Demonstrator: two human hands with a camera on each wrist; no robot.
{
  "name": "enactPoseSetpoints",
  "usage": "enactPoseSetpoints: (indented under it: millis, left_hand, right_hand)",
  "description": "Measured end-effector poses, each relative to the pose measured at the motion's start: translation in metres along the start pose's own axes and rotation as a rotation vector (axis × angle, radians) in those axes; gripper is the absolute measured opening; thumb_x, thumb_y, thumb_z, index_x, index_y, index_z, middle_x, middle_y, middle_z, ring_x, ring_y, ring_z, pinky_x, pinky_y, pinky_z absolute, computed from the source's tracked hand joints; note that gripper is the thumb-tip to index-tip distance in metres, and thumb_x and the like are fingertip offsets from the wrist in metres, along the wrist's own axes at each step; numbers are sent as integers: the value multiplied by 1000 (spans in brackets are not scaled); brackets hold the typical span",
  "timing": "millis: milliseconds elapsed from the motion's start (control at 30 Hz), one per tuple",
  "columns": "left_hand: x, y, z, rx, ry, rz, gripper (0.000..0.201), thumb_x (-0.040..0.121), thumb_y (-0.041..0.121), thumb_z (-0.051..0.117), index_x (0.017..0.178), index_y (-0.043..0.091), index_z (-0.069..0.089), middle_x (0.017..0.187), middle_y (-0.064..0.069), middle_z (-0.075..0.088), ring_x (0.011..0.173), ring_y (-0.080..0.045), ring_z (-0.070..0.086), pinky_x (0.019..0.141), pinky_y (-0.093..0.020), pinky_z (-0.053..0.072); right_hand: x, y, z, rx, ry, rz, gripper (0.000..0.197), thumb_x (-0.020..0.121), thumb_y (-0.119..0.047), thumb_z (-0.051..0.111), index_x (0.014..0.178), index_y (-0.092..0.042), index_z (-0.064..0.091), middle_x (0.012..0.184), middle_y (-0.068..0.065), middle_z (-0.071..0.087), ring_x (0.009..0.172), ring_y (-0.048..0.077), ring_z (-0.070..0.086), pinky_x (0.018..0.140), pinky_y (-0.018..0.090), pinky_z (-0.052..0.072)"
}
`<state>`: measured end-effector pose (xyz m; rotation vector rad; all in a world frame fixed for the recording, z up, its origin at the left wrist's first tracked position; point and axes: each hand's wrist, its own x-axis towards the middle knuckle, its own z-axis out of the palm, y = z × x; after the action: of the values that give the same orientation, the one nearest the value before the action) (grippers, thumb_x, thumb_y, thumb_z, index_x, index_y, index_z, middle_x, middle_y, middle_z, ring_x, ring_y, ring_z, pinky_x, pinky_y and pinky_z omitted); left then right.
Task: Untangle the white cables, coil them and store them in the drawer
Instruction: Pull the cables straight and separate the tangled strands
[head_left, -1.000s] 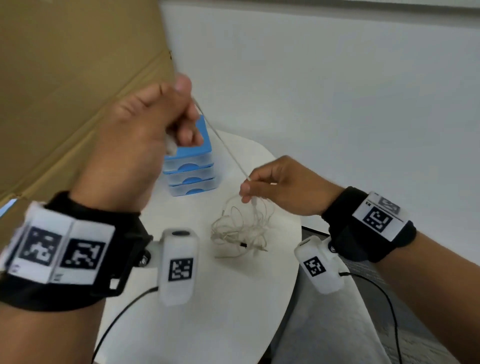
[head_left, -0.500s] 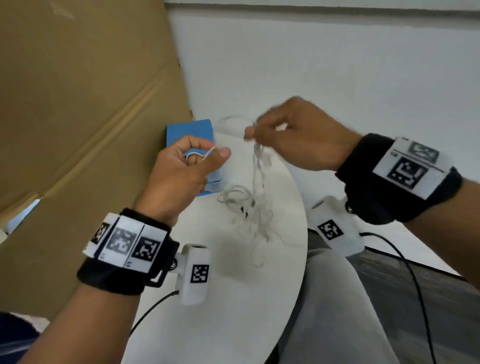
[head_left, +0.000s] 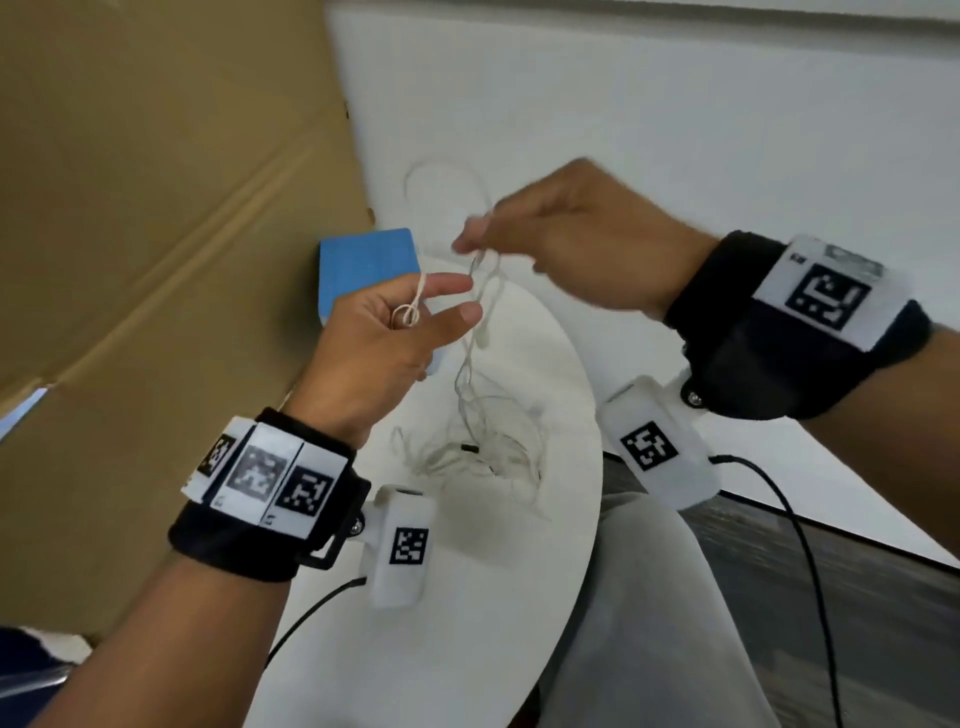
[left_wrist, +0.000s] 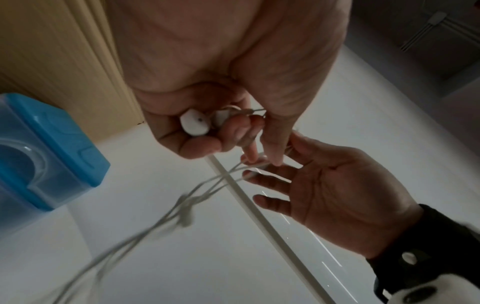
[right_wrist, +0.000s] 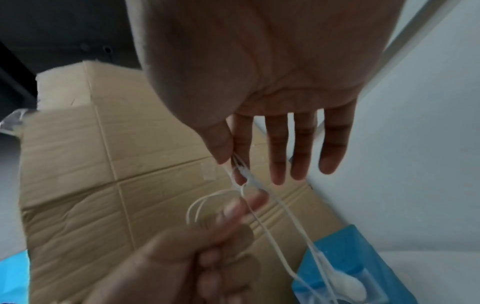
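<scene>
A white earphone cable (head_left: 480, 312) runs between both hands above the round white table (head_left: 467, 597). My left hand (head_left: 447, 301) holds a small loop of it (head_left: 408, 314); the left wrist view shows its curled fingers gripping the white earbuds (left_wrist: 194, 123). My right hand (head_left: 478, 236) is just above and to the right. It pinches the cable (right_wrist: 237, 164) between thumb and forefinger, its other fingers straight. The rest hangs down into a loose tangle (head_left: 478, 447) on the table. The blue drawer unit (head_left: 369, 270) stands behind my left hand, its drawers hidden in the head view.
A large cardboard sheet (head_left: 156, 260) leans along the left, close behind the drawer unit (left_wrist: 39, 154). A white wall (head_left: 675, 130) rises behind the table. My leg in grey trousers (head_left: 649, 597) is at the table's right edge.
My right hand has risen from the tangle to above my left hand, lifting cable off the table. My left hand has come down and now shows a small loop in its fingers.
</scene>
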<state>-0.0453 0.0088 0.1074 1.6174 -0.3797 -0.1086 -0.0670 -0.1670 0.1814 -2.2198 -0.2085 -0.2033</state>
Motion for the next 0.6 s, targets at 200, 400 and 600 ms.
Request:
enactPoseSetpoints:
  millis: [200,400,600]
  left_hand:
    - [1,15,4,-32,2,14,7,76,28,78,82,26,77,55,-4,40,53,-21,24,50,-28,26]
    - [-4,17,6,-49,-53,13,7,78,27,78,81,21,76,71,-11,51,50,-16,28,50,-25,28]
    - [-4,13,7,-25,28,-30,11,88,21,69,78,19,74,59,9,55,44,-9,33,45,-18,30]
  right_hand:
    - [-4,4,10,142,-58,93,23,94,-36,60,87,-25,79,100,6,76,94,14,70,78,18,41]
    - [-12,14,14,239,-74,128,37,99,-39,51,94,-15,78,99,-13,76,95,5,69,71,17,48]
    - [-16,20,10,260,52,126,26,94,-26,64,85,-5,76,85,5,73,76,13,65,68,28,51]
